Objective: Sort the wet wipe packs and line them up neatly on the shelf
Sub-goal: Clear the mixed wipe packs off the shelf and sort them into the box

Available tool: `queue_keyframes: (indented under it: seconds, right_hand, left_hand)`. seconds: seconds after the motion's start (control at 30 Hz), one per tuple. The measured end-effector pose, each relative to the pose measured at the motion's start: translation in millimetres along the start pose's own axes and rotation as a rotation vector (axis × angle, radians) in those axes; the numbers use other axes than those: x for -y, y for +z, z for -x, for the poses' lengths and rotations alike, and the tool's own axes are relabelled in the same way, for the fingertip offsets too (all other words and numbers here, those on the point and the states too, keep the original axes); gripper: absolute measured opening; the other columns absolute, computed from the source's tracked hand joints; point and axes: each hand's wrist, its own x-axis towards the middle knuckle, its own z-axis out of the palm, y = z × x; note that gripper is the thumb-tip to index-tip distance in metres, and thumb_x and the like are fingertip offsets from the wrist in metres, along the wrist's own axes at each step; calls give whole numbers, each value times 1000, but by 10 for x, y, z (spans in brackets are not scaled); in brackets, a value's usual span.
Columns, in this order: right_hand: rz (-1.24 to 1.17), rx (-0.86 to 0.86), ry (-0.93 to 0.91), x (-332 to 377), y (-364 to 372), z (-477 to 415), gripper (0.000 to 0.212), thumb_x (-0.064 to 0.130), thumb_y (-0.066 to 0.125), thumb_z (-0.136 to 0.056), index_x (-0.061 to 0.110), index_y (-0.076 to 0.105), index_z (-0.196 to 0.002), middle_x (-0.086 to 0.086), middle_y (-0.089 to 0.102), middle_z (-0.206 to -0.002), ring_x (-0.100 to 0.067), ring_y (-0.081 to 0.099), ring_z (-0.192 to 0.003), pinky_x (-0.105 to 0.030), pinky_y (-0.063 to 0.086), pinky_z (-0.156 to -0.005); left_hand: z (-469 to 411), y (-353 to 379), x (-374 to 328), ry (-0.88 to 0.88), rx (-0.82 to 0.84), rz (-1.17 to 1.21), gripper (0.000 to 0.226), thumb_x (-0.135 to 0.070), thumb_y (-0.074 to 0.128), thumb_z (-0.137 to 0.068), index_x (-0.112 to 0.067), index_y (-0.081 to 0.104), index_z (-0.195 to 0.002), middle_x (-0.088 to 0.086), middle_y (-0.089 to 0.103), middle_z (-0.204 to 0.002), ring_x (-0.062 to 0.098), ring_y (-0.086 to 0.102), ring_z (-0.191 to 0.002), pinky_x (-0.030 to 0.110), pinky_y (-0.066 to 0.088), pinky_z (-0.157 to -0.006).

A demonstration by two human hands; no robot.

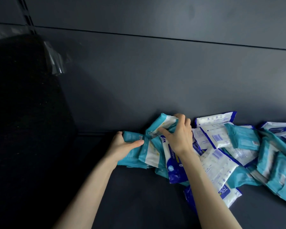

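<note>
1. The pile (pixel 229 146) of packs lies on the shelf (pixel 139 195), cut off at right.
2. Our left hand (pixel 124 145) clamps its grip on a teal pack (pixel 132 136) at the pile's left end.
3. Our right hand (pixel 178 136) clamps its grip on a raised pack (pixel 163 122), which it partly hides.
4. We cannot make out the dark shape (pixel 23 113) at left.

On the shelf (pixel 139 195), teal packs (pixel 274 166) and blue-and-white packs (pixel 218 164) lie mixed in a messy heap along its back edge, from the middle to the right edge. They overlap and tilt every way. At the heap's left end, my right hand (pixel 178 136) holds a raised pack (pixel 165 123), tilted, and my left hand (pixel 122 142) grips a low pack (pixel 132 137).
</note>
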Motion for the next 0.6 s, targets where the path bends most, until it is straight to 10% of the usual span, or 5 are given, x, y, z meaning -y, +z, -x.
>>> queue_keyframes:
  seconds: [0.17,0.4,0.6]
  right_hand:
    - [-60,101,-3,7,-44,-43,43,42,75,-76,16,56,-105,-4,53,-108,-29,49,-102,-42,39,-90]
    - [-364,61,-73,123,-22,101,22,36,75,-77,31,54,-79,7,64,-75,-24,55,-82,-50,42,-91]
    - [-898,78,62,264,-269,179,15,6,72,-82,1,63,-92,-14,71,-87,-29,66,-80,-45,55,-77]
  left_hand:
    - [50,-36,-60,-58,52,70,26,-11,80,-73,-6,68,-95,11,72,-90,21,70,-77,32,57,-65]
    - [100,-189,-64,15,33,105,32,-10,73,-81,-12,55,-107,7,68,-102,21,67,-91,34,56,-73]
    - [264,-452,-129,39,-127,225,24,-18,77,-76,-13,65,-97,4,72,-90,19,69,-81,32,55,-64]
